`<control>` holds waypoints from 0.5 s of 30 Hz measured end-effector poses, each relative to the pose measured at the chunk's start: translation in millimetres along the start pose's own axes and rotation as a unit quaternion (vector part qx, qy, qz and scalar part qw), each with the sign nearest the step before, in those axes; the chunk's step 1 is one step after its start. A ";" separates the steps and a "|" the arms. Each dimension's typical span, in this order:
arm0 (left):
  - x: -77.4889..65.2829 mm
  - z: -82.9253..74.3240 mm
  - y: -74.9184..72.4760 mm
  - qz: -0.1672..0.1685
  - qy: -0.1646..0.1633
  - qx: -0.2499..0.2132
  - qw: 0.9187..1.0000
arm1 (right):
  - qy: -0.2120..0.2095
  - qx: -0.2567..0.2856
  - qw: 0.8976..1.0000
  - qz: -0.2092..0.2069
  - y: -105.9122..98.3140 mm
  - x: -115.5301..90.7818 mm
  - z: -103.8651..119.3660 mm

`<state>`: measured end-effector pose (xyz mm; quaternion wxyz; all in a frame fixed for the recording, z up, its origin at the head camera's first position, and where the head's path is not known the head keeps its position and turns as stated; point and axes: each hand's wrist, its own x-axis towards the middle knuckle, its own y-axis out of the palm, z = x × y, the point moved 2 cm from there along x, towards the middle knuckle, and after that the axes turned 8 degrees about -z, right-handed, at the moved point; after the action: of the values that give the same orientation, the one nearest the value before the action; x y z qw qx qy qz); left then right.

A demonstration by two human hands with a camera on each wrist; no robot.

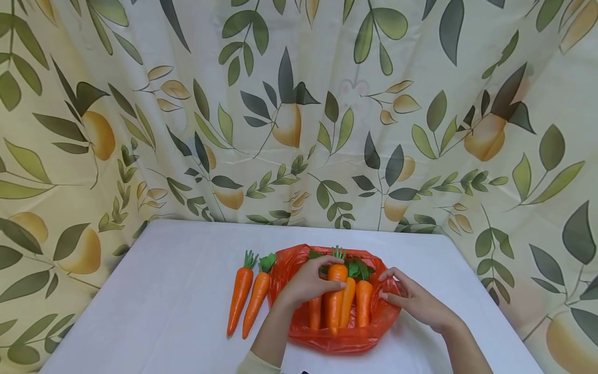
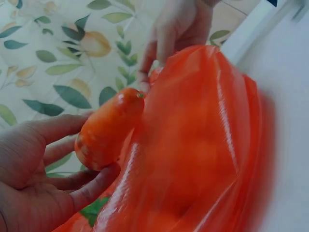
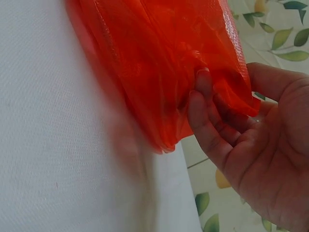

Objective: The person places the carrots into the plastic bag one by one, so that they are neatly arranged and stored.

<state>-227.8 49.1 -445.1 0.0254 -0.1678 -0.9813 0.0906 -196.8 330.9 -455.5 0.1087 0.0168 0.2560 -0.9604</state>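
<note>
Two carrots (image 1: pixel 240 298) lie outside, one carrot (image 1: pixel 334 306) is in our left hand (image 1: pixel 306 280).
We pinch it at the red bag's (image 1: pixel 336 344) mouth; more carrots (image 1: pixel 364 304) sit inside, beside our grip. Our right hand (image 1: pixel 413 301) pinches the bag's edge. The two lie left of our grip.

Behind the white table (image 1: pixel 163 296) hangs a pale curtain (image 1: pixel 299 161) printed with leaves and fruit. That print flanks both sides.

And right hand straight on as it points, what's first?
The red bag, whose edge the right hand grips; past that, probably the rightmost carrot or its leaves, but depth is unclear.
</note>
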 end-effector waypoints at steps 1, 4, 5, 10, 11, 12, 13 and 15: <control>1.2 0.0 3.0 0.000 0.002 0.005 1.000 | -0.001 0.001 1.000 0.001 0.1 -0.4 0.4; 4.9 0.5 12.3 -0.005 0.005 0.013 1.000 | -0.004 0.003 1.000 0.004 0.0 -1.7 1.7; 6.3 0.5 15.4 -0.007 0.006 0.012 1.000 | -0.005 0.004 1.000 0.005 0.0 -2.1 2.3; 11.3 -1.2 27.3 -0.021 0.009 -0.006 1.000 | -0.008 0.008 1.000 0.009 -0.6 -2.8 4.1; 12.0 -1.8 28.5 -0.026 0.009 -0.009 1.000 | -0.008 0.008 1.000 0.009 -0.7 -2.6 4.2; 12.6 -2.4 29.4 -0.032 0.013 -0.011 0.999 | -0.009 0.008 1.000 0.009 -0.8 -2.4 4.2; 13.1 -3.2 29.9 -0.037 0.016 -0.012 0.999 | -0.009 0.009 1.000 0.010 -0.9 -2.2 4.2; 13.9 -4.9 30.4 -0.048 0.022 -0.017 0.998 | -0.009 0.010 1.000 0.011 -1.3 -2.1 4.0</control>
<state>-230.7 82.8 -445.7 0.0480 -0.1228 -0.9889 0.0688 -194.9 330.4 -451.3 0.1212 0.0116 0.2452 -0.9618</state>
